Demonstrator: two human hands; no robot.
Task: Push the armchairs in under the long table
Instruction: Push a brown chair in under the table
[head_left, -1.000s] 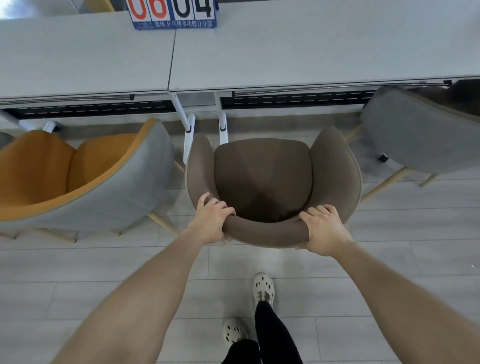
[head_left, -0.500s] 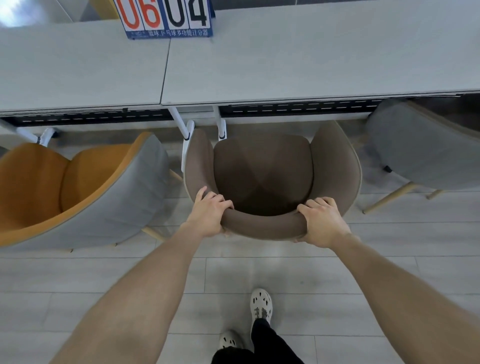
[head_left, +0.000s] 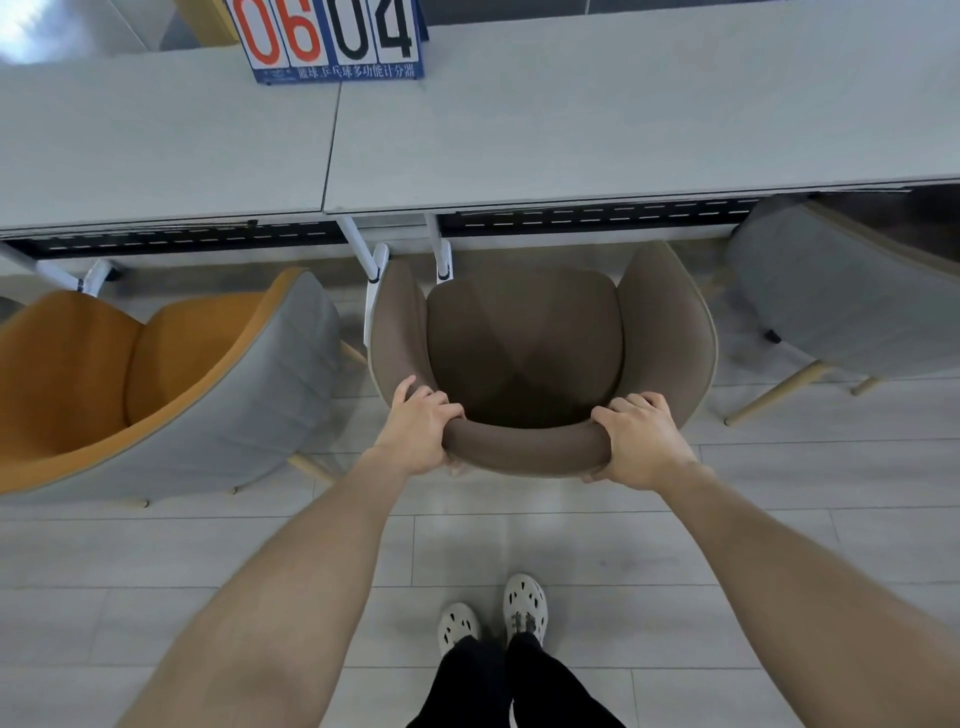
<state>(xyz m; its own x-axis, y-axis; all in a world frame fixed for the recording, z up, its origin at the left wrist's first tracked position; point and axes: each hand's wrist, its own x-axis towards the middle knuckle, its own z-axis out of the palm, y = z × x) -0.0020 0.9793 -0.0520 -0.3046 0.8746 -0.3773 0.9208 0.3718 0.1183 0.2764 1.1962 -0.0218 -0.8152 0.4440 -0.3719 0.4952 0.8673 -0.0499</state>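
A brown armchair (head_left: 524, 343) faces the long pale grey table (head_left: 597, 130), its front edge close to the table's near edge. My left hand (head_left: 415, 436) grips the left end of its curved backrest and my right hand (head_left: 641, 441) grips the right end. An orange and grey armchair (head_left: 156, 384) stands to the left, turned at an angle and clear of the table. A grey armchair (head_left: 841, 296) at the right has its front tucked under the table edge.
A blue scoreboard (head_left: 332, 39) reading 06 04 stands on the table's far side. White table legs (head_left: 405, 254) come down just left of the brown chair's front. My feet (head_left: 493, 613) stand on the grey plank floor behind the chair.
The brown armchair has slid forward toward the table with both hands on its backrest, and I have stepped forward after it.
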